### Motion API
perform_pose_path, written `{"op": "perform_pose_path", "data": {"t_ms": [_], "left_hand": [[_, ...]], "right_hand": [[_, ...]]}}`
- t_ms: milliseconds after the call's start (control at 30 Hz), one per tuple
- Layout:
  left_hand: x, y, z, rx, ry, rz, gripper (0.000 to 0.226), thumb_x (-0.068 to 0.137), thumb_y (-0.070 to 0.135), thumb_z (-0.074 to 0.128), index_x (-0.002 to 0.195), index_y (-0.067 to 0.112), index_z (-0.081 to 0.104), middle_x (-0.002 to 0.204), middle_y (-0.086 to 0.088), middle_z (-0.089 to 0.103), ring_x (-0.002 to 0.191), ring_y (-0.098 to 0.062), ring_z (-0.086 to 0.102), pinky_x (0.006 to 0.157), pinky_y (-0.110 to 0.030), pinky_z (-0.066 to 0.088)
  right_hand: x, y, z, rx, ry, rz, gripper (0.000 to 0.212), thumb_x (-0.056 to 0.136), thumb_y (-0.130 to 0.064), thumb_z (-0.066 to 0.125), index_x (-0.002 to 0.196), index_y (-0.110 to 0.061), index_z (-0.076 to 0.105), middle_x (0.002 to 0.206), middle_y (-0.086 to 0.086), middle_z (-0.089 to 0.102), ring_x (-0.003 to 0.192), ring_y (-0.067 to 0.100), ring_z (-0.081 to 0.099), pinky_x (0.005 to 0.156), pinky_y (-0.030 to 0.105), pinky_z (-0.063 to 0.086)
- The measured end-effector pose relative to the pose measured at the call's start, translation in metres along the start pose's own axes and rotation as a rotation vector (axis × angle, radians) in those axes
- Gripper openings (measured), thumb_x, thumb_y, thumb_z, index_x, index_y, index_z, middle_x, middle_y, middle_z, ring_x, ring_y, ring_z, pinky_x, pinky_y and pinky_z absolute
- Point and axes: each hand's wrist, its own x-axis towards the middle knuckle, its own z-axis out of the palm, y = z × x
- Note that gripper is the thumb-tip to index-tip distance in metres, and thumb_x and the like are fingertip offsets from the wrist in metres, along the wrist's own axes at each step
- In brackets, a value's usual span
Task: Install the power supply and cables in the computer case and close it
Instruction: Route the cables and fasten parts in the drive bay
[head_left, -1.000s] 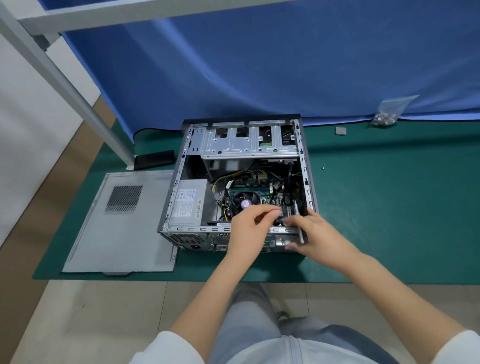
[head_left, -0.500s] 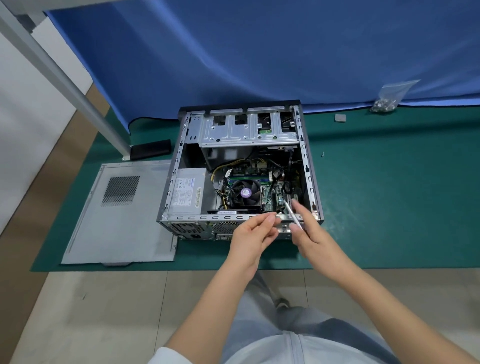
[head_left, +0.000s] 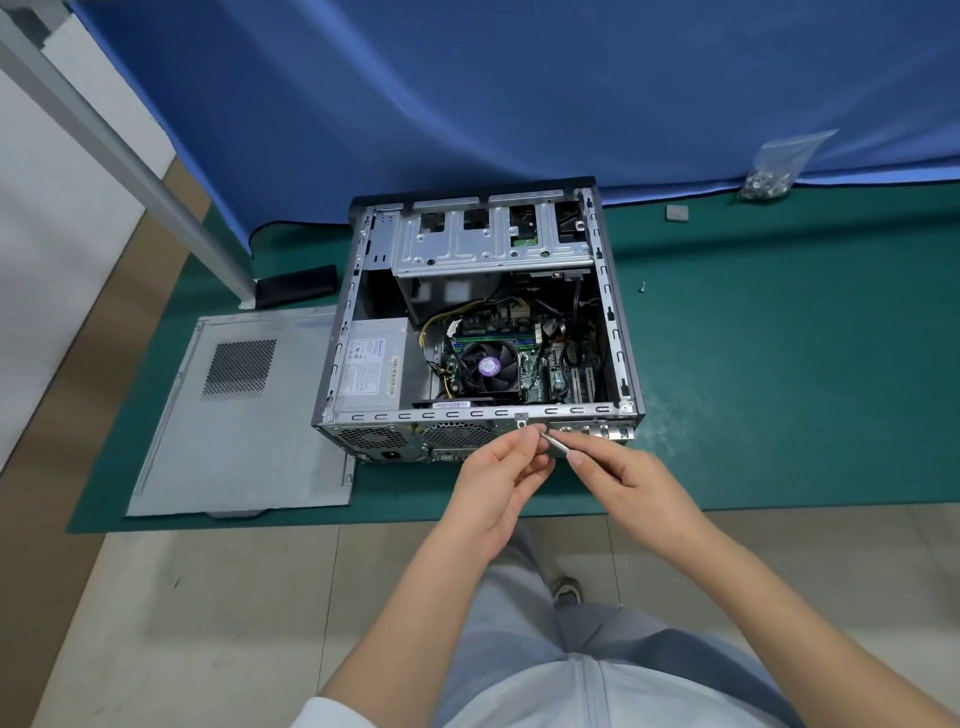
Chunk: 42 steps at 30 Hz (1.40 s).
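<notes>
Your right hand (head_left: 631, 480) pinches a slim silver tool (head_left: 558, 443); whether it is a screwdriver cannot be told. Your left hand (head_left: 501, 475) meets its tip with curled fingertips; anything held there is too small to make out. Both hands are just in front of the open computer case (head_left: 475, 332) on the green mat (head_left: 779, 364). The power supply (head_left: 371, 364) sits inside at its left. The side panel (head_left: 244, 415) lies flat beside the case.
</notes>
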Motion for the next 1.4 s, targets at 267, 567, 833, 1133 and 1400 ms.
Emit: {"op": "perform_pose_path", "data": {"t_ms": [267, 567, 833, 1133, 1400], "left_hand": [[-0.001, -0.001, -0.009, 0.276, -0.031, 0.077, 0.012, 0.093, 0.012, 0.058, 0.093, 0.012, 0.070, 0.075, 0.005, 0.071, 0.075, -0.008, 0.064, 0.081, -0.022, 0.053], [0.003, 0.009, -0.009, 0.432, -0.041, 0.116, 0.011, 0.089, 0.013, 0.064, 0.088, 0.018, 0.074, 0.080, 0.004, 0.072, 0.081, -0.007, 0.066, 0.082, -0.021, 0.053], [0.007, -0.015, 0.025, 0.162, 0.115, -0.008, 0.009, 0.089, 0.009, 0.064, 0.086, 0.012, 0.072, 0.082, -0.002, 0.071, 0.073, -0.013, 0.060, 0.064, -0.019, 0.054], [0.020, -0.023, 0.045, 0.333, 0.070, -0.056, 0.010, 0.093, 0.010, 0.058, 0.095, 0.011, 0.068, 0.092, -0.005, 0.073, 0.080, -0.015, 0.068, 0.071, -0.023, 0.056], [0.025, -0.022, 0.050, 0.250, 0.037, -0.125, 0.014, 0.096, 0.013, 0.053, 0.102, 0.009, 0.066, 0.096, -0.004, 0.073, 0.086, -0.016, 0.068, 0.068, -0.023, 0.055]], "right_hand": [[-0.004, 0.001, -0.003, -0.104, -0.054, 0.063, 0.025, 0.095, -0.040, 0.049, 0.113, -0.056, 0.058, 0.071, -0.044, 0.055, 0.068, -0.020, 0.051, 0.063, 0.011, 0.038], [-0.009, 0.007, -0.004, -0.445, -0.123, 0.115, 0.024, 0.099, -0.042, 0.028, 0.105, -0.041, 0.052, 0.068, -0.017, 0.056, 0.073, 0.011, 0.056, 0.064, 0.030, 0.038], [-0.010, 0.023, 0.009, -0.172, -0.183, 0.235, 0.007, 0.098, -0.034, 0.044, 0.096, -0.035, 0.051, 0.076, -0.009, 0.060, 0.067, 0.012, 0.058, 0.071, 0.036, 0.049], [-0.010, 0.030, 0.007, 0.115, -0.006, 0.444, 0.010, 0.086, -0.025, 0.068, 0.080, -0.018, 0.064, 0.074, 0.011, 0.065, 0.061, 0.027, 0.068, 0.034, 0.020, 0.038], [-0.003, 0.032, 0.007, 0.155, 0.106, 0.486, 0.023, 0.075, -0.029, 0.080, 0.074, -0.017, 0.060, 0.050, -0.003, 0.059, 0.048, 0.020, 0.065, 0.033, 0.015, 0.031]]}}
